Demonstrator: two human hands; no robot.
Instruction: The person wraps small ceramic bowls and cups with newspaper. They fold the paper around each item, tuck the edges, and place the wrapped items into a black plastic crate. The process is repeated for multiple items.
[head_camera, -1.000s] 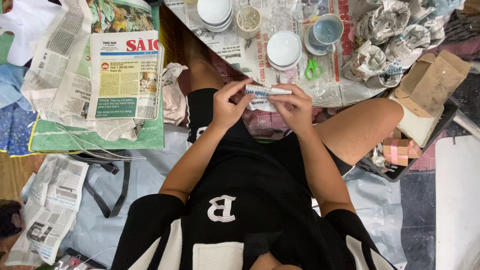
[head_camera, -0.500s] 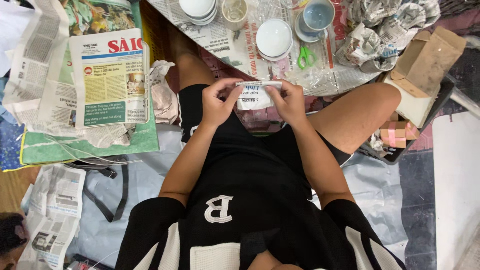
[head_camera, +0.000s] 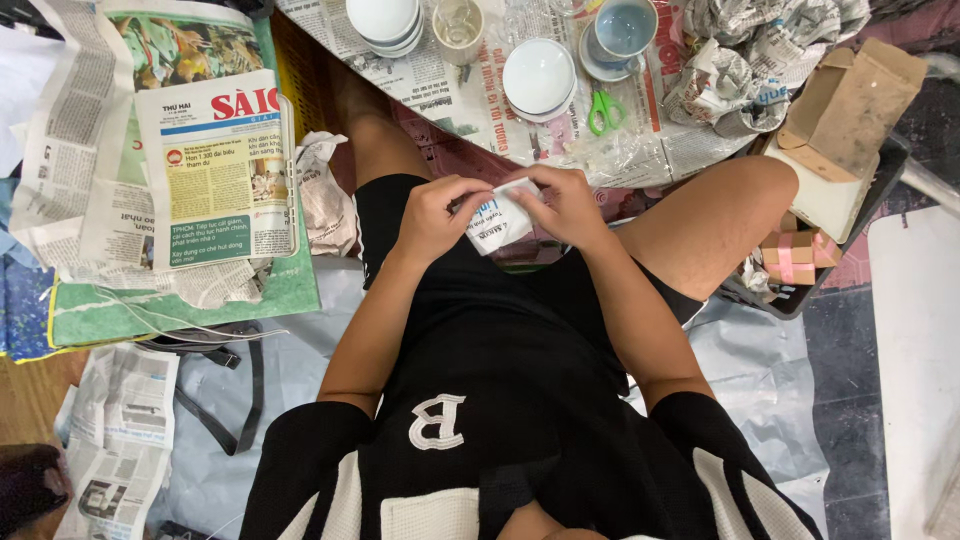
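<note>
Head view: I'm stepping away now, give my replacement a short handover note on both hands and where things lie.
Left hand and right hand: both grip one small newspaper-wrapped bundle over the lap, fingers pressing the paper around it.
Ahead on the newspaper sheet: stacked white bowls, a glass cup, one white bowl, a blue cup on a saucer, green scissors.
Done, by the look of it: crumpled paper bundles far right.
Left: those dishes lie unwrapped.
</note>
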